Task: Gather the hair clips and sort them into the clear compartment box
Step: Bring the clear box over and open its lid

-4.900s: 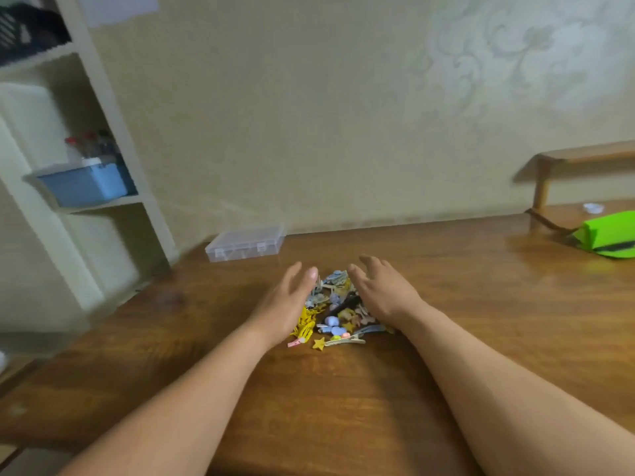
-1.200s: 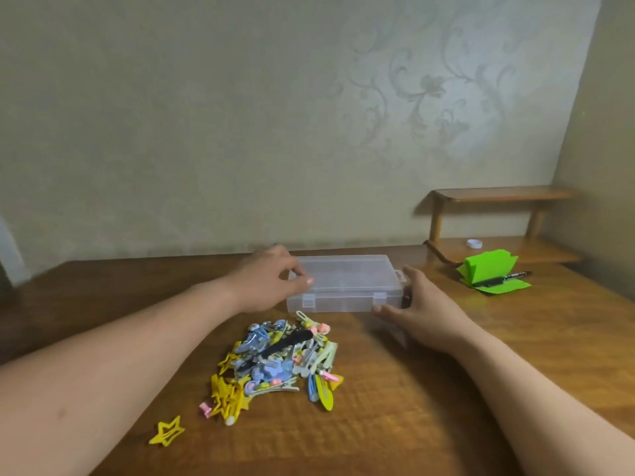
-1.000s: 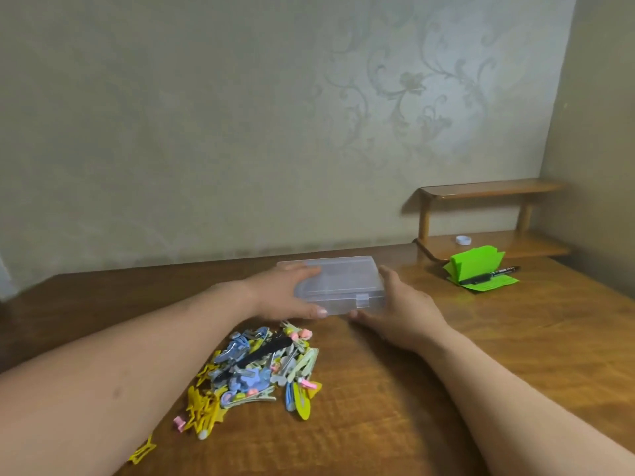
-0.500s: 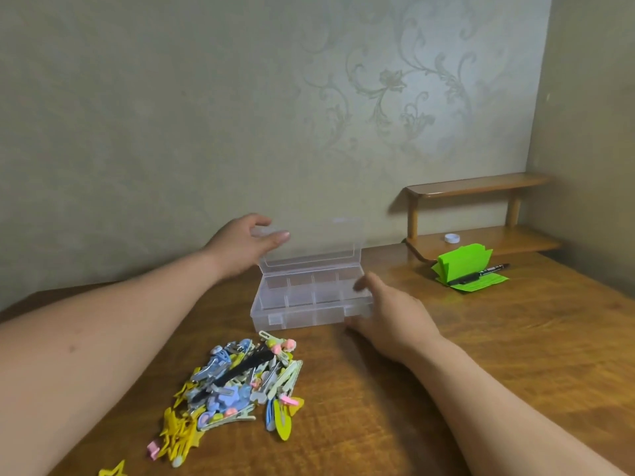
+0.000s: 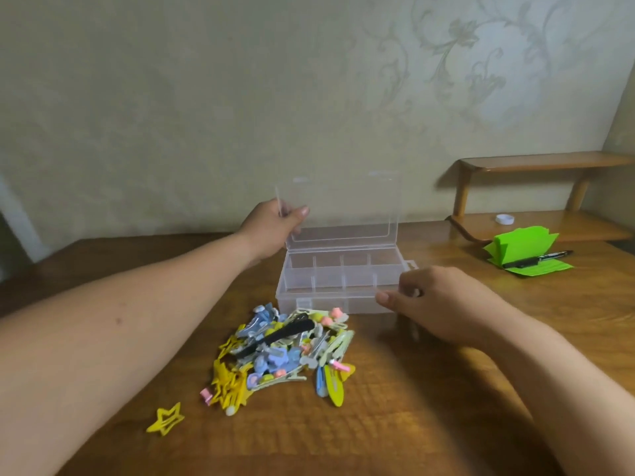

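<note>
Hair clips (image 5: pixel 285 352) lie in a mixed heap on the wooden table (image 5: pixel 395 424), between the two forearms and nearer the person than either hand. Just beyond the heap stands the clear compartment box (image 5: pixel 330 280), open, with its dividers showing. The left hand (image 5: pixel 271 231) pinches the left edge of the lid (image 5: pixel 343 207), thumb in front and fingers behind, and the lid stands upright. The right hand (image 5: pixel 443 304) grips the box's front right corner, with the thumb along the front rim and the fingers curled at the right end. The hands are well apart, with the box between them. A lone yellow star clip (image 5: pixel 165 422) lies apart from the heap, beside the left forearm. Right of the right hand and farther off, a green paper pad (image 5: pixel 522 245) carries a black pen (image 5: pixel 536 261). Behind it a low wooden shelf (image 5: pixel 543 163) holds a small white cap (image 5: pixel 504 219).
</note>
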A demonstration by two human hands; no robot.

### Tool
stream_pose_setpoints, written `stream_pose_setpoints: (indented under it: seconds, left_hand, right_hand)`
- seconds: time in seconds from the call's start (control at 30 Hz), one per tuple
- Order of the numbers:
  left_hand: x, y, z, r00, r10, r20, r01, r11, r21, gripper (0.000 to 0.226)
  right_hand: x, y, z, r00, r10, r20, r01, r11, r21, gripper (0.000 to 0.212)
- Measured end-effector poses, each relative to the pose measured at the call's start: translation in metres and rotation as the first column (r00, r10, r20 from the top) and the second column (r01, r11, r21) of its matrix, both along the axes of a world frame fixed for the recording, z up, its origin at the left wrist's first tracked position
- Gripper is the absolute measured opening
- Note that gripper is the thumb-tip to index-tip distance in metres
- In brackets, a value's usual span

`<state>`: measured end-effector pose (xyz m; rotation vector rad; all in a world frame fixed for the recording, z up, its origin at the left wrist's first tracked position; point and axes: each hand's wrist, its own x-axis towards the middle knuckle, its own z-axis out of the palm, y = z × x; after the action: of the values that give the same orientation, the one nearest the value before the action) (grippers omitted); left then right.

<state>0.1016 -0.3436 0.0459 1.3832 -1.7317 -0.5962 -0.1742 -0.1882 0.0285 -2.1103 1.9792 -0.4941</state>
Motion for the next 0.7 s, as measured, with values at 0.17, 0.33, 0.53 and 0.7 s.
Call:
stream_pose_setpoints:
  seconds: [0.17, 0.33, 0.53, 0.7]
  left_hand:
    - [-0.002, -0.006, -0.002, 0.999, 0.000, -0.048, 0.001, 1.000, 0.027, 0.036]
    - [-0.005, -0.023, -0.011, 0.997, 0.077, -0.021, -0.073, 0.986, 0.147, 0.028]
    - [0.012, -0.025, -0.034, 0.992, 0.086, 0.090, -0.101, 0.978, 0.184, 0.038]
    - [0.048, 0.017, -0.025, 0.996, 0.082, -0.022, -0.077, 0.984, 0.159, 0.038]
  right_hand:
    - [0.006, 0.000, 0.001, 0.999, -0.035, -0.030, 0.034, 0.999, -0.028, 0.050]
    - [0.000, -0.006, -0.003, 0.998, -0.065, 0.017, 0.066, 0.995, -0.070, 0.045]
    - [0.003, -0.001, -0.002, 0.999, -0.045, -0.026, 0.043, 0.996, -0.083, 0.049]
    - [0.002, 0.001, 0.005, 0.993, -0.085, -0.076, 0.055, 0.939, -0.340, 0.045]
